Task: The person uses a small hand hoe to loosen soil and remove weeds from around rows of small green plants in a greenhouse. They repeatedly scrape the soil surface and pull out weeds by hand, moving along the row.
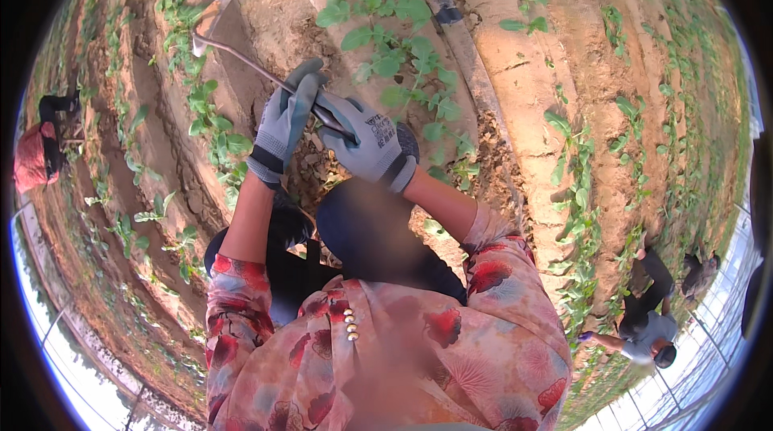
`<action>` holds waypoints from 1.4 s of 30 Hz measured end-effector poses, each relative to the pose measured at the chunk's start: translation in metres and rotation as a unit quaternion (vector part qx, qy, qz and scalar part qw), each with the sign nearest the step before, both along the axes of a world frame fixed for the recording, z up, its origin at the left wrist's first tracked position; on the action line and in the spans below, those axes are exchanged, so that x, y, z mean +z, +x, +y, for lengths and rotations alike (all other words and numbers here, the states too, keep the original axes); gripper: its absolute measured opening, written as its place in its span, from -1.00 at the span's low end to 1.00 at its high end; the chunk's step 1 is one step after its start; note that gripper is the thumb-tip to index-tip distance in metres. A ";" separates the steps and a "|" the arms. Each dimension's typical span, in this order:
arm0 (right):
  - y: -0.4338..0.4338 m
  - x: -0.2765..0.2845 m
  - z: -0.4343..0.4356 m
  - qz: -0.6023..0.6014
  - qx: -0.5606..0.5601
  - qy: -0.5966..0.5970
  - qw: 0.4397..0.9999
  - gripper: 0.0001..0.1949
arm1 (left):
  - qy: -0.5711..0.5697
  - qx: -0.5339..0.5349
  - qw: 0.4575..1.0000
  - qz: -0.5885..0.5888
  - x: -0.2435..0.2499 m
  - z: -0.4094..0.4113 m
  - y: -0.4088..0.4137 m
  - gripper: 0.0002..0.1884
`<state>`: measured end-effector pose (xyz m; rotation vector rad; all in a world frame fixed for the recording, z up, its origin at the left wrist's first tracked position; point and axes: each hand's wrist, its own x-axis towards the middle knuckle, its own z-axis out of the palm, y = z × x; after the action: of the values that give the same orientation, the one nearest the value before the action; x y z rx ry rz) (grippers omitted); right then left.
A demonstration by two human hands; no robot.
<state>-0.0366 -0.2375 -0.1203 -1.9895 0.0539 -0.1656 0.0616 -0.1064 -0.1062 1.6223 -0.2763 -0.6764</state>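
Observation:
Both my hands wear grey knit work gloves with coated palms and dark wrist bands. Between them is a short-handled hoe (334, 122), slanting up to the left. My left hand (284, 120) wraps the front of the handle, near the thin bent metal neck (244, 58). Around the rear of the dark handle closes my right hand (368, 136), its glove back bearing print. The flat hoe blade (212, 19) is at the upper left, over or beside a row of green plants (208, 108). My dark-clad knees (368, 220) are bent below my hands.
Lobed-leaf plants (401, 51) grow just ahead, beside a flat grey strip (468, 51) with black bands. More planted soil rows (580, 189) run on both sides. One person (39, 156) is at far left; two others, one in a cap (649, 328), are at lower right.

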 end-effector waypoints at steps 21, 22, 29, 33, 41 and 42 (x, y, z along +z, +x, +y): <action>-0.095 -0.232 -0.158 0.291 -0.309 -0.193 0.885 -0.41 | 0.137 -0.142 0.980 -0.028 -0.021 0.006 -0.015 -0.55; -0.096 -0.233 -0.154 0.310 -0.315 -0.172 0.880 -0.41 | 0.141 -0.141 0.980 -0.027 -0.021 0.005 -0.015 -0.55; -0.120 -0.233 -0.124 0.320 -0.335 -0.075 0.883 -0.40 | 0.131 -0.154 0.979 -0.025 -0.020 0.001 -0.014 -0.57; -0.110 -0.235 -0.130 0.313 -0.387 -0.060 0.865 -0.42 | 0.120 -0.174 0.976 -0.052 -0.016 0.000 -0.012 -0.60; -0.118 -0.234 -0.113 0.294 -0.356 0.038 0.887 -0.41 | 0.136 -0.173 0.973 -0.070 -0.009 0.001 -0.011 -0.64; -0.126 -0.232 -0.110 0.299 -0.352 0.055 0.885 -0.41 | 0.133 -0.172 0.973 -0.079 -0.009 0.001 -0.011 -0.65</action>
<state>-0.1631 -0.3475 -0.3527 -1.7568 1.1654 -0.0021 0.0504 -0.1051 -0.1149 1.9111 -0.6139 -0.8770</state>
